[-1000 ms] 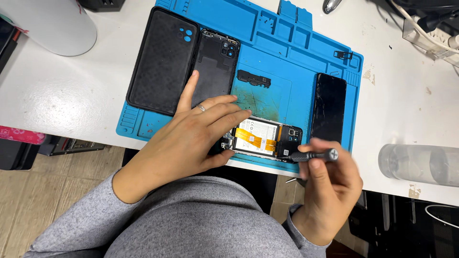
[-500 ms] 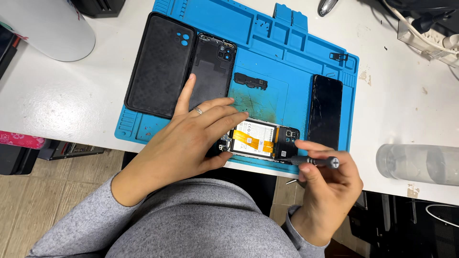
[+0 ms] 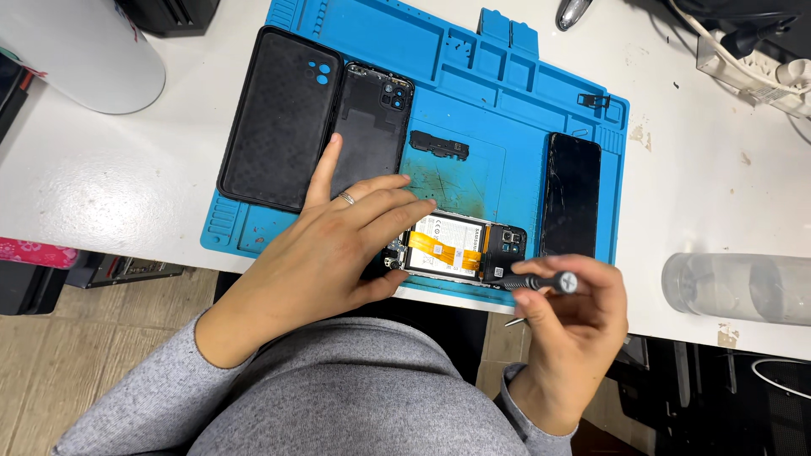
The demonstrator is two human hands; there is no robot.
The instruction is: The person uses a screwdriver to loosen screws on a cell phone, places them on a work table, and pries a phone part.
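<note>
An opened phone (image 3: 463, 249) with its white battery and an orange flex cable showing lies at the near edge of a blue work mat (image 3: 507, 93). My left hand (image 3: 338, 249) rests flat on the phone's left end and holds it down. My right hand (image 3: 570, 321) grips a small black screwdriver (image 3: 541, 281) whose tip points at the phone's right end, by the camera.
On the mat lie a black phone case (image 3: 279, 118), a black back cover (image 3: 372, 127), a small black part (image 3: 439, 145) and a dark screen panel (image 3: 570, 194). A clear bottle (image 3: 735, 287) lies at the right, a white round object (image 3: 84, 55) at the far left.
My right hand with the screwdriver has shifted slightly left, towards the phone's right end. My left hand stays on the phone.
</note>
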